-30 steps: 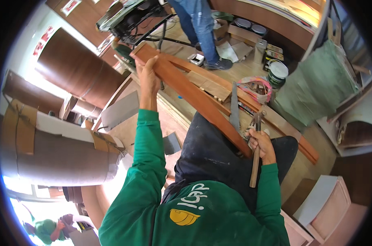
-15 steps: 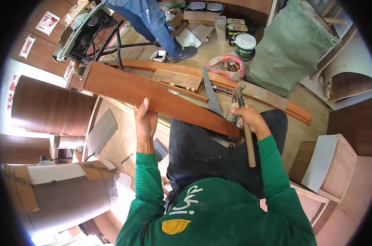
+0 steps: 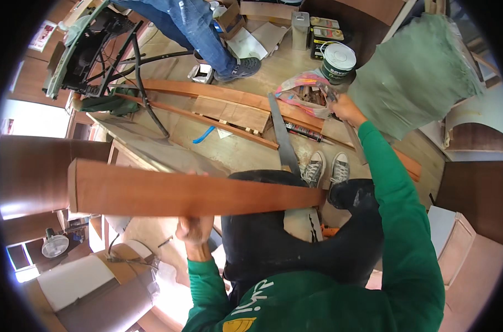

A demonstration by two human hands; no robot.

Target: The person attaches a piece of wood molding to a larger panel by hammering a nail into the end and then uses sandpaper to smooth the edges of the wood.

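The long beam (image 3: 146, 191) across the middle left is reddish-brown wood, smooth and faintly satiny along its broad face. The hammer (image 3: 356, 143), right of centre, has a plain matt wooden handle. Near the centre, the saw blade (image 3: 281, 130) is grey metal, flat and dull. Matt planks (image 3: 229, 113) of paler wood lie above it. The pink bag (image 3: 295, 88) looks like thin, wrinkled plastic; the dark green bucket (image 3: 338, 71) beside it, smooth plastic with a slight shine. At upper right hangs creased green sheeting (image 3: 412, 83), matt with a frayed edge. The brown curved panel (image 3: 46, 169) at far left is glossy, wood-toned.
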